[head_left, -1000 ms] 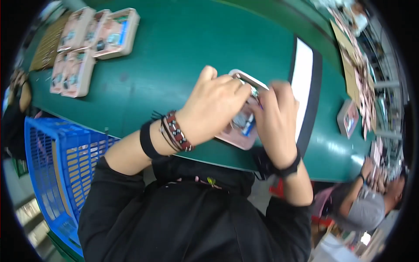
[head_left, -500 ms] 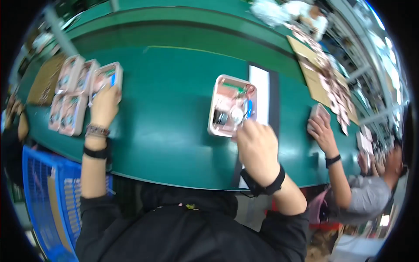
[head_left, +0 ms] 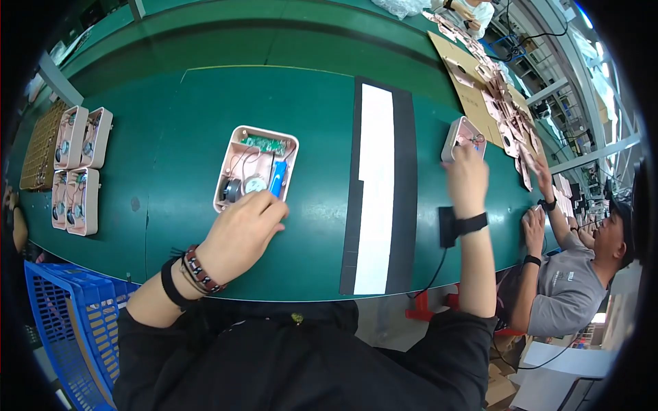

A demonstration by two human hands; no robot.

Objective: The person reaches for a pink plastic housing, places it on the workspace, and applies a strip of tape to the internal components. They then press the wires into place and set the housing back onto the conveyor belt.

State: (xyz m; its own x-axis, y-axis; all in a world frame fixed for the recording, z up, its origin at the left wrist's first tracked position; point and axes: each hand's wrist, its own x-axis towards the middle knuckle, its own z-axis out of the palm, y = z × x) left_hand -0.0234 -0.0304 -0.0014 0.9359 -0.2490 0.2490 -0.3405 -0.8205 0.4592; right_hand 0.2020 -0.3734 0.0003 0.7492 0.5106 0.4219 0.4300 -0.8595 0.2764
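In the middle of the green table a pale pink open case [head_left: 226, 164] holds a green circuit board [head_left: 267, 144], a blue cylindrical part [head_left: 277, 179], a black round part and thin wires. My left hand [head_left: 240, 233] is closed at its near end, fingers curled over the rim and partly hiding the inside. Farther right, beyond a white strip, my right hand [head_left: 469, 181] grips the near side of a second pink case [head_left: 454, 133]. Its fingers cover much of that case; some reddish wires show inside.
Several similar cases [head_left: 98, 140] stand grouped at the left beside a brown board [head_left: 41, 154]. A black-edged white strip [head_left: 375, 185] lies between my hands. Cardboard with pink panels [head_left: 504, 123] lies at the far right. A co-worker [head_left: 569, 281] sits right; a blue crate [head_left: 82, 308] stands lower left.
My left hand has come from the left group to the middle with a case; that group has one fewer. My right hand has moved right across the white strip with the other case.
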